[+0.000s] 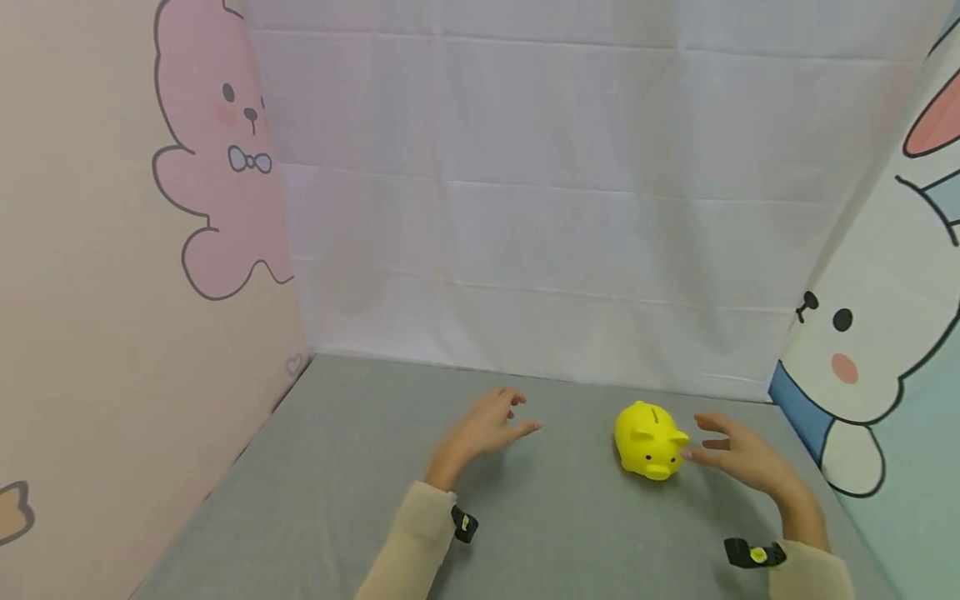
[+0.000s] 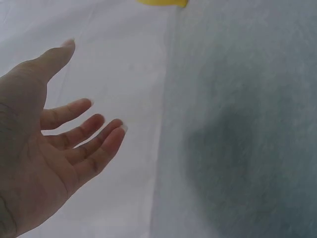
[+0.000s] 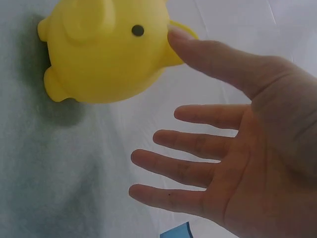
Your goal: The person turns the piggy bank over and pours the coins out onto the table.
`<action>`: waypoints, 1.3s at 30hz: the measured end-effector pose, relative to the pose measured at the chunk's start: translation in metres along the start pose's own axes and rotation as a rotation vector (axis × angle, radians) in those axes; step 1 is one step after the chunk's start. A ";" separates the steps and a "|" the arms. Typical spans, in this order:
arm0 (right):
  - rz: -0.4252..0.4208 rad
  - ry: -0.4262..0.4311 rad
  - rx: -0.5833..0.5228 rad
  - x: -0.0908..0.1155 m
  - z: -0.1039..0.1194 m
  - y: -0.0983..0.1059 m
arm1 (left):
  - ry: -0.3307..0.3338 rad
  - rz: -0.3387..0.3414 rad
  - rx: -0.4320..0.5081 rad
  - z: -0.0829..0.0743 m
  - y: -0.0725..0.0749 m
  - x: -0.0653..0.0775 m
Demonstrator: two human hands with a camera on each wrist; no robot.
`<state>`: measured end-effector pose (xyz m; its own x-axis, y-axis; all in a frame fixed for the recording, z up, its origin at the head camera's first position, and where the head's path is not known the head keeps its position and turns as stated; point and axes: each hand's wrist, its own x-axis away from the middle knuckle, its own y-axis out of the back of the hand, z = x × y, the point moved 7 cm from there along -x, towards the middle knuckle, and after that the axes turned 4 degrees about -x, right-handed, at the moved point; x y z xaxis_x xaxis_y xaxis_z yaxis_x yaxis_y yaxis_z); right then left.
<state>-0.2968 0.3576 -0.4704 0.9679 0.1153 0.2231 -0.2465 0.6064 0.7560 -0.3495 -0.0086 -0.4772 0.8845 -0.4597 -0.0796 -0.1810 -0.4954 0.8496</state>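
Note:
A yellow piggy bank (image 1: 649,442) stands upright on the grey cloth, its snout toward the near side and a coin slot on its back. Just right of it hovers my right hand (image 1: 742,457), fingers spread and holding nothing; in the right wrist view the thumb (image 3: 213,57) overlaps the pig's ear. My left hand (image 1: 483,429) hangs above the cloth some way left of the piggy bank, with thumb apart and fingers slightly bent. Nothing is in its palm (image 2: 44,173). Only a yellow sliver of the piggy bank (image 2: 163,2) shows at the top of the left wrist view.
Grey cloth (image 1: 337,517) covers the table. A white sheet (image 1: 525,208) hangs along the far edge. Cartoon-printed walls stand on both sides, with a pink bear (image 1: 217,183) at left and a white rabbit (image 1: 877,358) at right. Each wrist wears a black strap (image 1: 465,525).

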 end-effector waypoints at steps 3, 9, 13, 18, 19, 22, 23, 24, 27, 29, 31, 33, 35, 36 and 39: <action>0.005 -0.001 -0.017 0.003 -0.006 -0.002 | -0.031 -0.019 -0.023 -0.009 -0.010 -0.006; 0.001 0.016 -0.056 -0.001 -0.016 -0.012 | -0.027 -0.026 0.008 -0.022 -0.030 -0.013; 0.008 0.008 -0.063 -0.010 -0.020 -0.023 | -0.004 -0.002 0.020 -0.028 -0.048 -0.018; 0.011 0.036 -0.109 -0.017 -0.024 -0.029 | 0.015 0.044 0.021 -0.033 -0.076 -0.024; 0.014 0.040 -0.120 -0.019 -0.025 -0.030 | 0.020 0.056 0.033 -0.035 -0.081 -0.025; 0.021 0.038 -0.152 -0.021 -0.030 -0.034 | 0.021 0.076 0.062 -0.040 -0.093 -0.029; 0.024 0.037 -0.166 -0.022 -0.031 -0.035 | 0.016 0.077 0.071 -0.042 -0.096 -0.030; 0.023 0.038 -0.176 -0.023 -0.032 -0.036 | 0.008 0.079 0.082 -0.046 -0.098 -0.031; 0.025 0.044 -0.213 -0.024 -0.032 -0.040 | -0.008 0.076 0.108 -0.054 -0.103 -0.035; 0.024 0.049 -0.231 -0.025 -0.031 -0.042 | -0.014 0.077 0.134 -0.059 -0.106 -0.037; 0.021 0.059 -0.247 -0.025 -0.029 -0.044 | -0.016 0.081 0.173 -0.065 -0.109 -0.039; 0.023 0.063 -0.261 -0.026 -0.028 -0.046 | -0.022 0.086 0.210 -0.072 -0.112 -0.041; 0.031 0.060 -0.282 -0.026 -0.029 -0.048 | -0.019 0.089 0.243 -0.077 -0.115 -0.043; 0.035 0.060 -0.297 -0.026 -0.029 -0.048 | -0.013 0.089 0.260 -0.080 -0.116 -0.044; 0.046 0.067 -0.326 -0.027 -0.031 -0.050 | 0.011 0.083 0.311 -0.085 -0.119 -0.047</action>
<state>-0.3088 0.3484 -0.5330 0.9598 0.1936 0.2030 -0.2722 0.8180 0.5067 -0.3329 0.1343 -0.5307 0.8657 -0.5005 -0.0098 -0.3736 -0.6589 0.6529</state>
